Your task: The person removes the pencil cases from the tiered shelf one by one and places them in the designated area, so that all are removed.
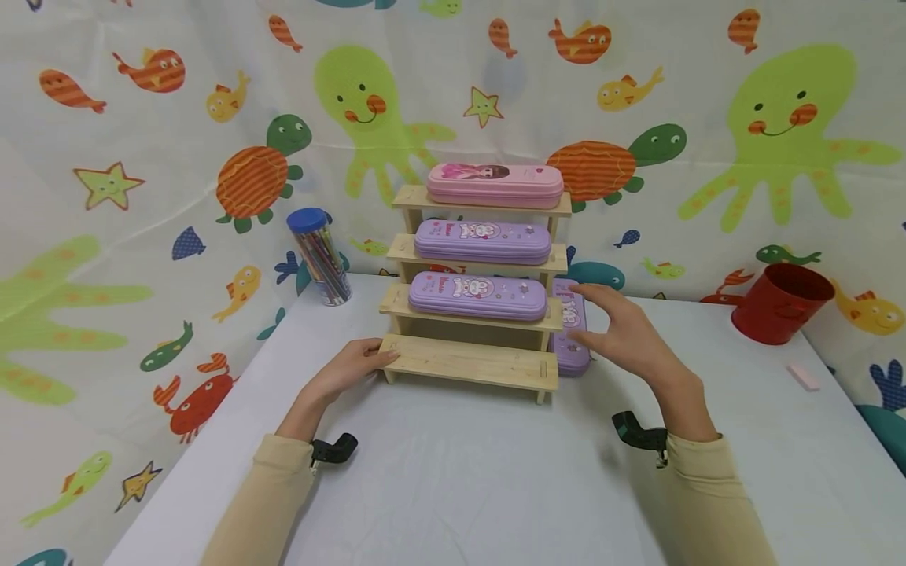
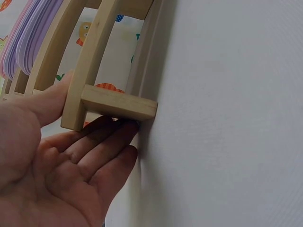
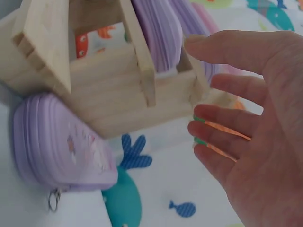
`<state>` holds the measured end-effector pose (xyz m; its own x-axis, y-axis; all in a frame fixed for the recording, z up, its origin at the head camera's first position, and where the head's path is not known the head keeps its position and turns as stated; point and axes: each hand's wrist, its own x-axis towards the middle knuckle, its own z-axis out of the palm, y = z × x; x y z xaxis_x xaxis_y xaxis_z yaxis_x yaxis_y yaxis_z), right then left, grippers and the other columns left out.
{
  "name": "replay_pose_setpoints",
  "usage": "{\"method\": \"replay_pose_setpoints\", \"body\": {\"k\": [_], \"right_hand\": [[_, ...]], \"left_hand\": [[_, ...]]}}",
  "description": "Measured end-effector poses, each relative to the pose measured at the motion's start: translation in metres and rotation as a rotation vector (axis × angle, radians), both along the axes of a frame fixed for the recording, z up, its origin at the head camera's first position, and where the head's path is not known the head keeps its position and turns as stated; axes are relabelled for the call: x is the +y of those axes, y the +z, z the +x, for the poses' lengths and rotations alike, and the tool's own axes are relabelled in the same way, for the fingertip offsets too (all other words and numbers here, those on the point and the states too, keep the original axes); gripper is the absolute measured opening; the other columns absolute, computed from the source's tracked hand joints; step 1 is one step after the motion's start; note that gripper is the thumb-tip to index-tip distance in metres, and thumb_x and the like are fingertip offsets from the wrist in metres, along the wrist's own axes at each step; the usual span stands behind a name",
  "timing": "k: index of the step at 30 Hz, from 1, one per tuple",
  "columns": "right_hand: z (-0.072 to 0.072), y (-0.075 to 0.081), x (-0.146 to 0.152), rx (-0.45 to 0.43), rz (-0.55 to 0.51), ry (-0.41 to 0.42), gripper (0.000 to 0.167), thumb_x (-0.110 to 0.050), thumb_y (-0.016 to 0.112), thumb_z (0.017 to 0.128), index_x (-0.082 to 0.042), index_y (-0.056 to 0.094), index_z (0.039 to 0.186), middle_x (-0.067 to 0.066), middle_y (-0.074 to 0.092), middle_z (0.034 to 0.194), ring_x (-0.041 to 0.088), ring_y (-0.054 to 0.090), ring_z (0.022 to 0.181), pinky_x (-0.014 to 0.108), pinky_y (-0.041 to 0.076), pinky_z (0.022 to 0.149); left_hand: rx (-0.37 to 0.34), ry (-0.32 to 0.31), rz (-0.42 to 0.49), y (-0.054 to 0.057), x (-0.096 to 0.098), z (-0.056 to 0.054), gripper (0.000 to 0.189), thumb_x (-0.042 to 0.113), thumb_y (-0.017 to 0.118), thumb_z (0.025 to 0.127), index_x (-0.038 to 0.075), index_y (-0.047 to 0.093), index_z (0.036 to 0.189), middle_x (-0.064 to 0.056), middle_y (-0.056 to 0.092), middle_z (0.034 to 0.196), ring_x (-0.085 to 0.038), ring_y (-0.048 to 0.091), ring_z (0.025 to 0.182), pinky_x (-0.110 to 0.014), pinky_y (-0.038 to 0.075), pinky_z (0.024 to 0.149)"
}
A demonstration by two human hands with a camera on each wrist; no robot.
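A stepped wooden rack stands on the table. My left hand grips the left end of its lowest board, thumb on top and fingers at the underside, as the left wrist view shows. Purple pencil cases lie on the second board and third board; a pink pencil case lies on the top one. The lowest board is bare. Another purple pencil case lies on the table against the rack's right side. Beside it hovers my right hand, fingers spread and holding nothing.
A clear jar of coloured pencils with a blue lid stands behind left. At the right are a red metal bucket and a small pink eraser-like block. A sea-animal printed cloth hangs behind the white table.
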<state>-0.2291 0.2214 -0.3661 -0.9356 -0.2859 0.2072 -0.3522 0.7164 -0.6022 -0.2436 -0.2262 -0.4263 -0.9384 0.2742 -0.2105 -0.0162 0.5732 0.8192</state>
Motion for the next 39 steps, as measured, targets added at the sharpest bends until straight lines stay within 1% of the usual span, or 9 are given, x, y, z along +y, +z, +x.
{"method": "replay_pose_setpoints", "body": {"k": [3,6,10,15,22,26,31,34,39], "right_hand": [[0.000,0.001,-0.008,0.013,-0.032,0.036,0.072,-0.021,0.075,0.088,-0.019,0.042,0.151,0.011,0.041,0.156,0.037,0.036,0.143,0.064,0.033,0.110],[-0.002,0.002,-0.016,0.049,-0.057,0.076,0.070,-0.019,0.077,0.087,-0.018,0.045,0.149,0.010,0.043,0.154,0.036,0.040,0.141,0.061,0.036,0.109],[-0.005,0.002,-0.028,0.102,-0.062,0.112,0.067,-0.019,0.078,0.086,-0.015,0.049,0.145,0.011,0.047,0.150,0.036,0.043,0.138,0.060,0.038,0.108],[-0.010,0.001,-0.042,0.104,-0.038,0.102,0.065,-0.021,0.078,0.085,-0.015,0.051,0.144,0.012,0.045,0.151,0.036,0.042,0.139,0.059,0.038,0.109],[-0.018,-0.001,-0.059,0.137,0.018,0.095,0.063,-0.021,0.080,0.082,-0.012,0.056,0.139,0.017,0.043,0.153,0.039,0.036,0.142,0.059,0.033,0.113],[-0.019,-0.004,-0.063,0.165,0.022,0.086,0.060,-0.022,0.081,0.081,-0.009,0.059,0.135,0.020,0.044,0.152,0.040,0.038,0.141,0.059,0.034,0.113],[-0.017,-0.006,-0.064,0.192,0.008,0.090,0.057,-0.021,0.081,0.080,-0.008,0.060,0.132,0.019,0.049,0.147,0.038,0.041,0.138,0.058,0.034,0.112],[-0.017,-0.006,-0.067,0.203,-0.017,0.101,0.053,-0.019,0.081,0.080,-0.009,0.062,0.129,0.015,0.053,0.142,0.035,0.043,0.134,0.056,0.036,0.111],[-0.014,-0.007,-0.076,0.146,-0.059,0.119,0.049,-0.018,0.080,0.083,-0.012,0.060,0.127,0.010,0.050,0.138,0.030,0.046,0.128,0.052,0.041,0.108]], "left_hand": [[0.012,-0.004,-0.001,-0.012,-0.004,-0.006,0.050,0.037,0.058,0.100,0.002,0.058,0.136,-0.007,0.066,0.110,-0.018,0.048,0.091,-0.031,0.038,0.072],[0.014,-0.009,-0.005,-0.013,-0.004,-0.005,0.052,0.040,0.059,0.099,0.004,0.058,0.137,-0.008,0.067,0.117,-0.019,0.049,0.096,-0.032,0.040,0.076],[0.007,-0.006,0.001,-0.014,-0.003,-0.005,0.051,0.042,0.059,0.099,0.006,0.059,0.136,-0.006,0.066,0.112,-0.018,0.048,0.093,-0.030,0.039,0.072],[0.006,-0.005,0.007,-0.015,-0.002,-0.006,0.050,0.041,0.059,0.099,0.006,0.060,0.134,-0.004,0.064,0.104,-0.017,0.047,0.088,-0.029,0.036,0.068],[0.014,-0.007,-0.023,-0.015,-0.006,-0.006,0.054,0.040,0.056,0.101,0.003,0.055,0.140,-0.012,0.067,0.126,-0.019,0.051,0.103,-0.033,0.044,0.084],[0.005,-0.008,-0.015,-0.009,-0.003,-0.003,0.051,0.034,0.054,0.103,-0.001,0.053,0.140,-0.014,0.066,0.124,-0.021,0.051,0.100,-0.036,0.043,0.081],[0.001,-0.019,-0.012,0.014,0.006,0.010,0.047,0.027,0.054,0.103,-0.005,0.053,0.138,-0.017,0.067,0.121,-0.021,0.051,0.096,-0.036,0.043,0.080],[0.014,-0.030,-0.016,0.022,0.008,0.014,0.048,0.027,0.054,0.103,-0.007,0.053,0.137,-0.017,0.067,0.120,-0.021,0.051,0.095,-0.035,0.043,0.078],[0.005,-0.010,-0.009,0.013,0.005,0.009,0.047,0.027,0.055,0.103,-0.005,0.054,0.137,-0.017,0.067,0.119,-0.022,0.051,0.096,-0.036,0.043,0.080]]}}
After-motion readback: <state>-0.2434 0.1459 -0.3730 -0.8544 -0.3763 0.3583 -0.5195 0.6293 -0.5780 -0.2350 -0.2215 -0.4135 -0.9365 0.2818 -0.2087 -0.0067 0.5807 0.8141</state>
